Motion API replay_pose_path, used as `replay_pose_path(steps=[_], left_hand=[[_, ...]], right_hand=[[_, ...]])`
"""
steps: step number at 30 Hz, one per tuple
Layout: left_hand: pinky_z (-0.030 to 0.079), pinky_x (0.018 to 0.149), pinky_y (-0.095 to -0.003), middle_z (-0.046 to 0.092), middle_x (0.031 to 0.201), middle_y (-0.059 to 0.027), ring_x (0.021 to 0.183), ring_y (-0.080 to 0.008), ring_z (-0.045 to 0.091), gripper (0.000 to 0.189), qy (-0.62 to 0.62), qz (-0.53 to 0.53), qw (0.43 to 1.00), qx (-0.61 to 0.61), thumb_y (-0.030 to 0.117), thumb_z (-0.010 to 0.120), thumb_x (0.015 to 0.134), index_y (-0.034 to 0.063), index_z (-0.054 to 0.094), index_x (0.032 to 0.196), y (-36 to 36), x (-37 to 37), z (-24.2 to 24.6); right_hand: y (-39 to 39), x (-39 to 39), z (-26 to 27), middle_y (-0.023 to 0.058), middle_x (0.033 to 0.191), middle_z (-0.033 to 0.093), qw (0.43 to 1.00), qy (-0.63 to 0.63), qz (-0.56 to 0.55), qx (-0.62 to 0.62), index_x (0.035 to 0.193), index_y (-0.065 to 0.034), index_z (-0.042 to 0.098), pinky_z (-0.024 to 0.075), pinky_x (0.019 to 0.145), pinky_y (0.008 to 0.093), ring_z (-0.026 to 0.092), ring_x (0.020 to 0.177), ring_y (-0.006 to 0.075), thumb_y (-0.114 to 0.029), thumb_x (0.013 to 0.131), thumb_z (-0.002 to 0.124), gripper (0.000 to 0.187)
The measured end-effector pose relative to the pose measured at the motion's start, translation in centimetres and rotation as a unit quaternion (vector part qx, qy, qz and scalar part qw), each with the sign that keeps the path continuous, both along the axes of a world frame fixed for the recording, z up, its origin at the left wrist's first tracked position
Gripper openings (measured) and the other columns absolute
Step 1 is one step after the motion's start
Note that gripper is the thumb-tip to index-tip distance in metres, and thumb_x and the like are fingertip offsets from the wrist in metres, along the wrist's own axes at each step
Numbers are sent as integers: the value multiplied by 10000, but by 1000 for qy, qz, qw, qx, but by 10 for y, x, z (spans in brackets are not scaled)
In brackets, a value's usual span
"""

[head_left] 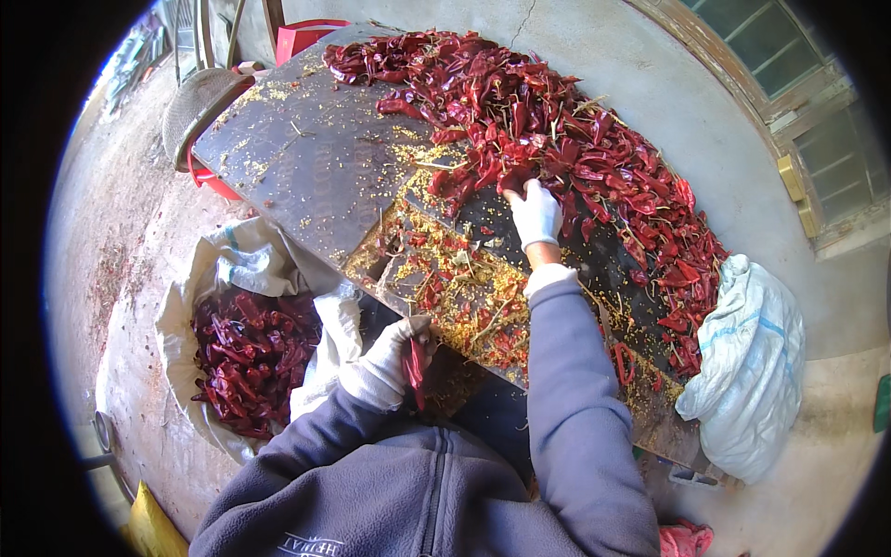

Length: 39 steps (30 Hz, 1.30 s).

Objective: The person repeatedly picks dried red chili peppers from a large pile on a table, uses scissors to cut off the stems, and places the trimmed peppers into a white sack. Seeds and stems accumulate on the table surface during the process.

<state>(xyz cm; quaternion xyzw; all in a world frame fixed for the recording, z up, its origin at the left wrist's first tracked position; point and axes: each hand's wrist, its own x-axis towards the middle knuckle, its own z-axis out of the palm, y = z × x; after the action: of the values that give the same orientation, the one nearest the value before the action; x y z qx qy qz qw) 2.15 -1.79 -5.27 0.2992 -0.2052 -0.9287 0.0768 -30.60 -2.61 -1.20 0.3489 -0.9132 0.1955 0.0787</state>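
Observation:
My left hand (pixel 388 358), in a white knit glove with darkened fingertips, grips a dried red chili pepper (pixel 413 372) near the table's front edge. The pepper hangs downward from the fingers. My right hand (pixel 537 214), in a white glove, reaches to the near side of a big heap of dried red chilies (pixel 508 104). Its fingertips are at the peppers there; whether they grip one is hard to see. Between the hands, yellow seeds, red fragments and stems (pixel 480 306) cover the lower middle of the dark tabletop (pixel 313 153).
An open white woven sack (pixel 177 334) of dark red chilies stands on the floor at left. Another white sack (pixel 755 369) sits at the table's right end. A woven basket (pixel 202 108) and a red container (pixel 303 38) are by the far left edge. Behind the heap rises a wall (pixel 647 76).

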Motion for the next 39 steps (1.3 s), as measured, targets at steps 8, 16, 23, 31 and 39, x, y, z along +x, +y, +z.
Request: replay_pose_path(steps=[8, 16, 23, 31, 39], left_hand=[[478, 492, -241, 662, 783, -44, 547, -128, 590, 190, 4, -22, 998, -63, 154, 653, 925, 32, 654, 1071, 10, -19, 15], [490, 799, -236, 682, 985, -33, 880, -90, 598, 378, 36, -8, 962, -272, 128, 727, 918, 0, 612, 1255, 33, -48, 20], [531, 817, -278, 706, 1009, -71, 890, -130, 654, 422, 70, -49, 974, -210, 177, 738, 916, -1, 596, 1271, 33, -37, 17], [538, 754, -274, 719, 927, -44, 809, -130, 659, 260, 40, -39, 976, -211, 164, 778, 872, 15, 698, 1069, 31, -29, 41], [529, 711, -251, 718, 897, -17, 796, -76, 631, 320, 59, -54, 916, -392, 79, 864, 753, 18, 710, 1027, 35, -32, -14]], right_hand=[[123, 12, -28, 75, 767, 665, 965, -130, 28, -225, 1282, -73, 614, 507, 597, 310, 606, 622, 133, -69, 832, 764, 474], [167, 131, 4, 49, 848, 688, 924, -260, 103, -259, 1195, -74, 663, 509, 584, 253, 636, 689, 103, 18, 851, 717, 360], [180, 197, 7, 116, 919, 662, 949, -100, 225, -196, 1104, -50, 646, 538, 743, 369, 678, 829, 273, 8, 821, 717, 298], [185, 189, 31, 115, 992, 691, 916, -247, 223, -226, 1084, -50, 688, 533, 809, 380, 664, 911, 300, -31, 819, 745, 272], [158, 177, 56, 48, 1022, 681, 897, -12, 432, -92, 1058, -88, 715, 488, 870, 402, 638, 918, 243, -118, 781, 768, 284]])
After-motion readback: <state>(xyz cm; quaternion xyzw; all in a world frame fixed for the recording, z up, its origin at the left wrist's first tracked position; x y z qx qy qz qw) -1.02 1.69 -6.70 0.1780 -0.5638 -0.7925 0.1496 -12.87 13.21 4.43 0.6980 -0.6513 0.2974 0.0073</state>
